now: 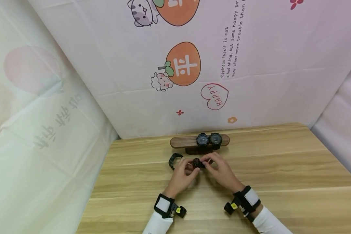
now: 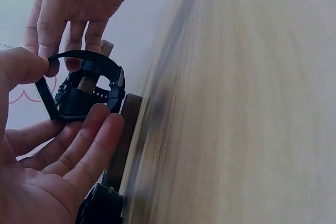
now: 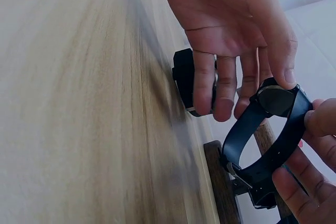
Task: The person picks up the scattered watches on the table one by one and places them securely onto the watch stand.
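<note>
Between both hands is a black wristwatch (image 1: 197, 163) with a dark round face, its strap forming a loop. My left hand (image 1: 179, 178) pinches the watch at its face side, thumb against the other fingers. From the right, my right hand (image 1: 223, 174) pinches the black strap (image 3: 286, 140) between thumb and fingers. Both hands are just above the table, in front of a wooden watch stand (image 1: 182, 142). Another black watch (image 1: 172, 160) lies on the table beside my left hand, partly hidden behind it in the right wrist view.
Two black digital watches, one (image 1: 202, 139) left of the other (image 1: 216, 139), are strapped round the stand's right half. The wood-grain table (image 1: 134, 182) ends at a printed cloth backdrop (image 1: 152, 110). Another cloth (image 1: 46, 156) hangs at the left.
</note>
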`<state>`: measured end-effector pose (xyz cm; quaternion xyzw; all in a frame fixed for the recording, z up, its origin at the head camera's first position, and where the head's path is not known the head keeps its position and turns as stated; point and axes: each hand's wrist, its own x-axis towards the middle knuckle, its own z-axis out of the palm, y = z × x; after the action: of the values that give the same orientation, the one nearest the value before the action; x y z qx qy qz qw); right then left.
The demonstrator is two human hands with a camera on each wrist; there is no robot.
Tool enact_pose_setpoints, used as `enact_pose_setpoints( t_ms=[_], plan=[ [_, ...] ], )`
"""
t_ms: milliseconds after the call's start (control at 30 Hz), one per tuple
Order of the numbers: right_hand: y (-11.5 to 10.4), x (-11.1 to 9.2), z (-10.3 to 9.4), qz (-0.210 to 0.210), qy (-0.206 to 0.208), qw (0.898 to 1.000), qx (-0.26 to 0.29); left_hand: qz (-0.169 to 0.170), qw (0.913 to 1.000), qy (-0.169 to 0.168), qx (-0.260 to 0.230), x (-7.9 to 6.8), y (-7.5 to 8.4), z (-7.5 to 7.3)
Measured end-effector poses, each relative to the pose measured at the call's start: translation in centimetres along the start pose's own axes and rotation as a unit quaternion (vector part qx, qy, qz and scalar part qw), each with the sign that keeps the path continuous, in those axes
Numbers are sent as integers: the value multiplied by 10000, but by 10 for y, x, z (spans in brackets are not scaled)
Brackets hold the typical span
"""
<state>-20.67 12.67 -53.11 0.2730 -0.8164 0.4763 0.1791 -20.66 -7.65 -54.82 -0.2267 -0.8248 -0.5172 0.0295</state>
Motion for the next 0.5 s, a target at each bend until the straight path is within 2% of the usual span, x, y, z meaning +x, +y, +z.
enact_pose_setpoints(
  t_ms=[167, 333, 500],
  plan=[
    [-5, 0, 1, -1, 47, 10000, 31, 219, 9996, 171, -54, -1, 3, 1],
    [-12, 1, 2, -70, 39, 9998, 187, 442, 9984, 331, -98, -2, 21, -4],
    [-7, -1, 4, 33, -231, 9994, 240, 565, 9977, 339, -161, -3, 36, -12]
  ],
)
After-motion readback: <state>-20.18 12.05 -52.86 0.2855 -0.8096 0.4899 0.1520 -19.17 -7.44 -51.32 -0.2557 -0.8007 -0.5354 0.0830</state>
